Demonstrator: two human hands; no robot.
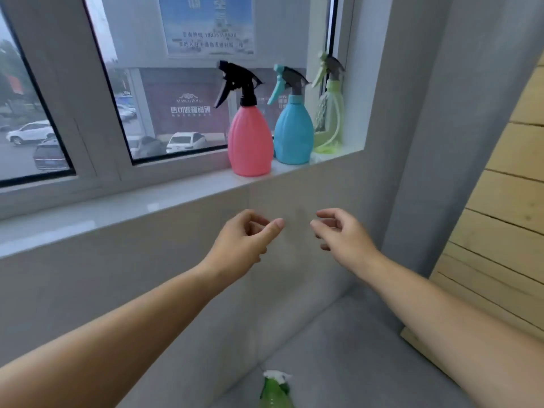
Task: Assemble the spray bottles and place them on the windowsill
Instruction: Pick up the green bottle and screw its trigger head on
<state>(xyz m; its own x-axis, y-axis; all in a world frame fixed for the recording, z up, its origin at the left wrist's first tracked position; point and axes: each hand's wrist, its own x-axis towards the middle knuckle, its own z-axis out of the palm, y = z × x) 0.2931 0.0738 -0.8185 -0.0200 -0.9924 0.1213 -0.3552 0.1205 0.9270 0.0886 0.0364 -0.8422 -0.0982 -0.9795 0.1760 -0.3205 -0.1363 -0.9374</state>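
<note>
Three spray bottles stand upright in a row at the right end of the white windowsill [117, 207]: a pink bottle [250, 142] with a black trigger head, a blue bottle [293, 131] with a teal and grey head, and a clear green bottle [329, 119] with a green and grey head. Below the sill, in front of the grey wall, my left hand [244, 242] and my right hand [341, 237] hover with loosely curled fingers and hold nothing. A fourth, green bottle [276, 391] with a white top shows at the bottom edge.
The window glass behind the sill carries a blue poster [206, 25]. A grey wall column [459, 128] closes the sill on the right. Pale wooden slats [500, 231] lean at the far right. A grey surface [338, 357] lies below my arms.
</note>
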